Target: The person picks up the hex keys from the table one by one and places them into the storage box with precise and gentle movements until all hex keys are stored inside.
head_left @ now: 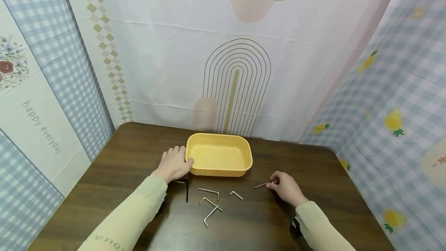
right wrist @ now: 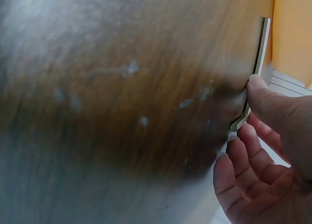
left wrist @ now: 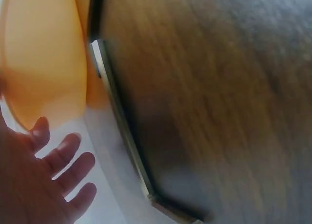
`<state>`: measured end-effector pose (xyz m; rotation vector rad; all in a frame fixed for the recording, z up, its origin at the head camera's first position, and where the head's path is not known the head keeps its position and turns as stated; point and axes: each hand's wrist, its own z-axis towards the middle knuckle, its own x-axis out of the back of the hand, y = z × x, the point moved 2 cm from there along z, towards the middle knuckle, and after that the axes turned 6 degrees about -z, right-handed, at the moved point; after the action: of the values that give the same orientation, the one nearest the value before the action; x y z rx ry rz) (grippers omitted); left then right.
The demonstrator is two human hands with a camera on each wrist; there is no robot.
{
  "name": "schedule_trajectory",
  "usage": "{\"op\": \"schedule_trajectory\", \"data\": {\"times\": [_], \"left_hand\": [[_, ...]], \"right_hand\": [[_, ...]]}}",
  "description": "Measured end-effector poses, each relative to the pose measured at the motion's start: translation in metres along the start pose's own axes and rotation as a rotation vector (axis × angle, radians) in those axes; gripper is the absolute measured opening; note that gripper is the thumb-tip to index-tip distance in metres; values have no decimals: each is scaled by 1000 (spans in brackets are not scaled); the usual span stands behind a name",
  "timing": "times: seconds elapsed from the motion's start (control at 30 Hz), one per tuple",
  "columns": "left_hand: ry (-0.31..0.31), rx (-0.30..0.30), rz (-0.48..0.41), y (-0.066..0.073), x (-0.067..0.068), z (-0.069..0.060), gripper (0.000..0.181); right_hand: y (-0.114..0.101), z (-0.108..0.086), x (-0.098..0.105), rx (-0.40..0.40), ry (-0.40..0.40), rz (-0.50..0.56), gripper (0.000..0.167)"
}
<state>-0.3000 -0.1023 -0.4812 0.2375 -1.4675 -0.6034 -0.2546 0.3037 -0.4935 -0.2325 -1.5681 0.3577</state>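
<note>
Three cloth hangings ring the space: blue gingham at left, printed white behind, pale check with yellow fruit at right. One dark, wood-grained desk carries seven L-shaped metal keys. Leftmost, the left hand has its grip spread, thumb at the rim of one smooth, round-cornered yellow tub. Near that hand lie a metallic key (partly hidden) and a matt black key. Next come three grouped keys, two seeming to cross, then one short silvery key. Rightmost, the right hand pinches the seventh key between thumb and fingers, right of the tub.
</note>
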Motion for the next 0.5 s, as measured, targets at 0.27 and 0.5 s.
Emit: {"op": "schedule_trajectory", "data": {"times": [0.27, 0.5], "left_hand": [[20, 10, -1, 2, 0, 2, 38], [2, 41, 20, 8, -2, -4, 38]], "right_hand": [[-2, 0, 1, 31, 13, -11, 16], [-2, -5, -3, 21, -6, -31, 19]]}}
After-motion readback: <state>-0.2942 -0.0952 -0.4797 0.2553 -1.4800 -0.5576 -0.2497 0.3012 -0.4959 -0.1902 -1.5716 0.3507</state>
